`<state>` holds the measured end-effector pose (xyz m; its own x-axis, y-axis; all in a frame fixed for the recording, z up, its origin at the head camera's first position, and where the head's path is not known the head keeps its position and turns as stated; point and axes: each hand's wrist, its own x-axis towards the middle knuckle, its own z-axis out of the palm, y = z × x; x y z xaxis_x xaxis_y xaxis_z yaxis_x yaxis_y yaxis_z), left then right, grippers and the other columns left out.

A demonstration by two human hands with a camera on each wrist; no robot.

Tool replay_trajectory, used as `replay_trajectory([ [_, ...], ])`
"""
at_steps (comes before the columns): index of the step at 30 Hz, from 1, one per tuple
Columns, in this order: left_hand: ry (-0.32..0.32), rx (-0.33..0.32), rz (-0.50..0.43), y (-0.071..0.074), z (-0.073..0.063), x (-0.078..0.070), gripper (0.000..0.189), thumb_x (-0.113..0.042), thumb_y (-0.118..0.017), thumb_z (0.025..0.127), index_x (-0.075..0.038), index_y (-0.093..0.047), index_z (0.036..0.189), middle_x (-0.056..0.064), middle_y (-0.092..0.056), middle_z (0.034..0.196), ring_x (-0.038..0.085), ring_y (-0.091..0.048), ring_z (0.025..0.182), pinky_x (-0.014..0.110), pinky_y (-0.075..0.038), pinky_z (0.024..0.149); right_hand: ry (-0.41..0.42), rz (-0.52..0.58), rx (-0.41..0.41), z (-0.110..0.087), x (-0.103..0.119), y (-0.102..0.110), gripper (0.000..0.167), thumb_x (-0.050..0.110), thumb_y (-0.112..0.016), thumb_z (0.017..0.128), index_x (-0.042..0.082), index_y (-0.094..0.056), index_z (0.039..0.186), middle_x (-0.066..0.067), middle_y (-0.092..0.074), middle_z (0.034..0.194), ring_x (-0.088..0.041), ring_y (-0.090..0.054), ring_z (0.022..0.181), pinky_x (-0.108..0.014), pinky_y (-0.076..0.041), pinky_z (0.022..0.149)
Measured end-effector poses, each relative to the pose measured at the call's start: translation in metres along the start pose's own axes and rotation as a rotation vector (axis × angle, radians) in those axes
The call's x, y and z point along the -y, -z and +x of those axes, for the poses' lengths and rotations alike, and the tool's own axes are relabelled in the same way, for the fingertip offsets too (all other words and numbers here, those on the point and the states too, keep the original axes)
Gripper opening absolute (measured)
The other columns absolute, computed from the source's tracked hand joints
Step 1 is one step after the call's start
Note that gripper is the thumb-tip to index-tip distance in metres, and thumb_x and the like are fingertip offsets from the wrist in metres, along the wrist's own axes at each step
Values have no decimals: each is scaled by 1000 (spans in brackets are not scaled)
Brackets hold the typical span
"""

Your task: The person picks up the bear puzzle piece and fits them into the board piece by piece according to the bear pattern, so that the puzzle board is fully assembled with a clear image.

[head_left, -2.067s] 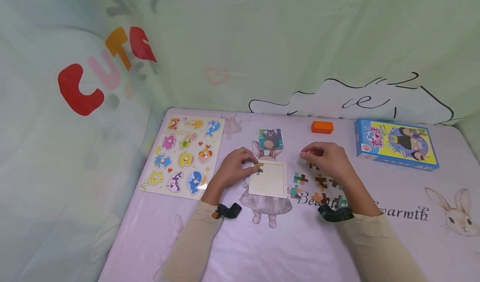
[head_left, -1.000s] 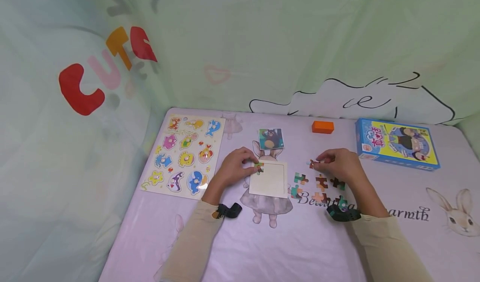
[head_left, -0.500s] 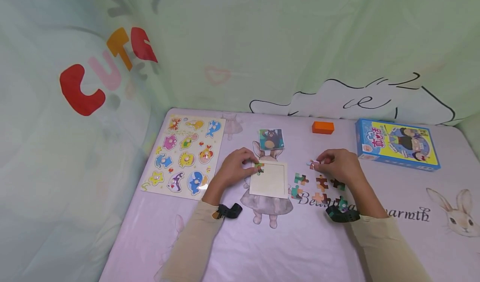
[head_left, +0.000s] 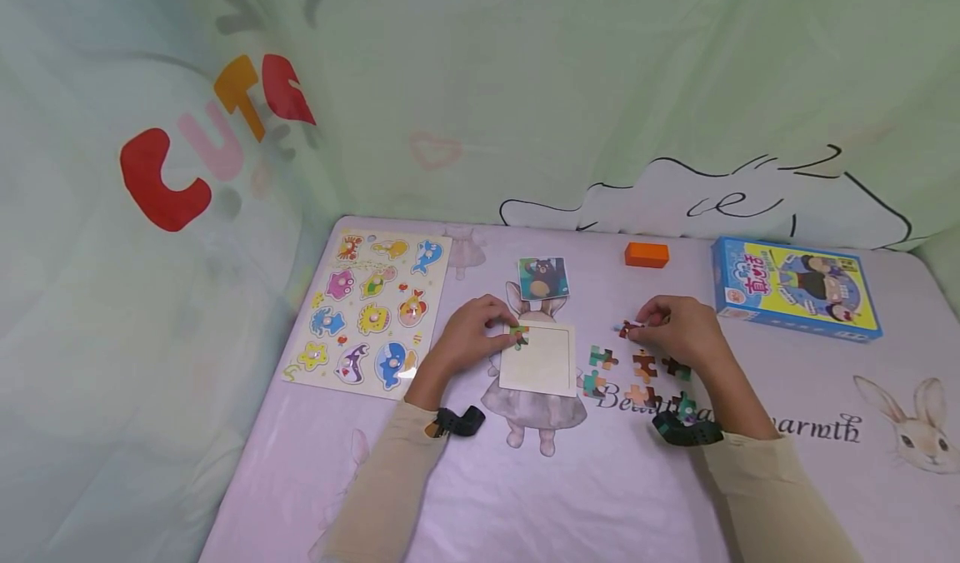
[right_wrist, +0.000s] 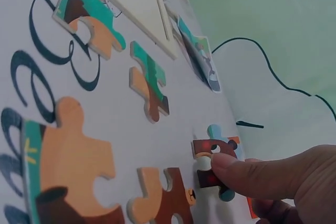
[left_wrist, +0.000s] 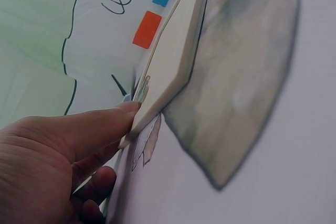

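My left hand (head_left: 471, 334) grips the upper left corner of a pale wooden puzzle tray (head_left: 536, 367), thumb along its edge in the left wrist view. One green and brown jigsaw piece (head_left: 521, 336) lies in that corner of the tray. To the right, my right hand (head_left: 681, 330) pinches a jigsaw piece (right_wrist: 207, 145) showing a brown bear's eye and some blue. Thumb lies on its face; the other fingers are partly hidden behind. Below this hand several loose jigsaw pieces (head_left: 643, 365) lie on the cloth, one orange and green (right_wrist: 73, 166).
A bear picture card (head_left: 543, 278) lies behind the tray. At the left is an animal peg puzzle board (head_left: 341, 296). An orange block (head_left: 647, 255) and a blue and yellow box (head_left: 798, 288) stand toward the back right. Curtains (head_left: 480, 88) enclose the table's back and left.
My right hand has moved a little right and toward me, and the jigsaw piece in its fingers has tilted slightly. My left hand has stayed at the tray's corner.
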<state>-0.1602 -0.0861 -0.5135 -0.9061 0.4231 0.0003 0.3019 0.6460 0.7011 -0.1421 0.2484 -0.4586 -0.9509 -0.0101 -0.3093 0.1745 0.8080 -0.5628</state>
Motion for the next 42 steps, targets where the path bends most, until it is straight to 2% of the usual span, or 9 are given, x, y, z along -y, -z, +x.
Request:
replay_trajectory([
  [5,16,8,0,0,0,-1,21,-31,-77,91,-21,-76,109,-5,-67,122,14,-56,101,32,-47,92,3,10,21,-2,5,1,28,29,-80,88,8,-68,103,-13,-61,95,-29,-51,90,-30,-47,63],
  [10,11,8,-1,1,-1,-2,20,-30,-77,91,-21,-76,109,-4,-67,121,14,-55,100,31,-46,91,50,8,25,-5,13,-1,25,27,-80,88,10,-68,101,-12,-62,92,-28,-52,87,-30,-47,63],
  [14,11,9,-1,1,0,-2,21,-30,-78,91,-20,-76,109,-4,-67,121,14,-55,100,31,-46,91,86,18,19,-6,18,-5,24,25,-79,90,9,-68,105,-12,-65,95,-28,-54,89,-29,-49,68],
  [23,10,10,-3,0,0,-1,21,-29,-78,90,-20,-76,109,-3,-67,123,15,-56,101,33,-47,93,98,55,23,-5,28,-20,28,24,-76,93,10,-69,116,-14,-69,105,-29,-59,93,-27,-53,71],
  [30,8,9,-3,1,0,-1,21,-29,-78,90,-20,-76,109,-3,-67,123,15,-56,100,32,-47,91,126,76,41,-7,40,-31,26,26,-75,94,13,-73,116,-10,-70,97,-26,-59,88,-27,-51,70],
  [35,8,9,-15,1,0,-1,21,-28,-78,90,-20,-76,109,-3,-67,122,15,-55,100,32,-46,92,190,69,44,-6,46,-39,22,22,-74,94,11,-75,114,-7,-70,93,-23,-57,84,-29,-49,71],
  [42,1,11,-2,1,0,0,21,-29,-78,91,-20,-76,110,-3,-67,123,14,-56,100,32,-46,91,211,87,77,-7,56,-49,20,15,-70,96,11,-75,115,-8,-69,93,-23,-57,84,-28,-49,71],
])
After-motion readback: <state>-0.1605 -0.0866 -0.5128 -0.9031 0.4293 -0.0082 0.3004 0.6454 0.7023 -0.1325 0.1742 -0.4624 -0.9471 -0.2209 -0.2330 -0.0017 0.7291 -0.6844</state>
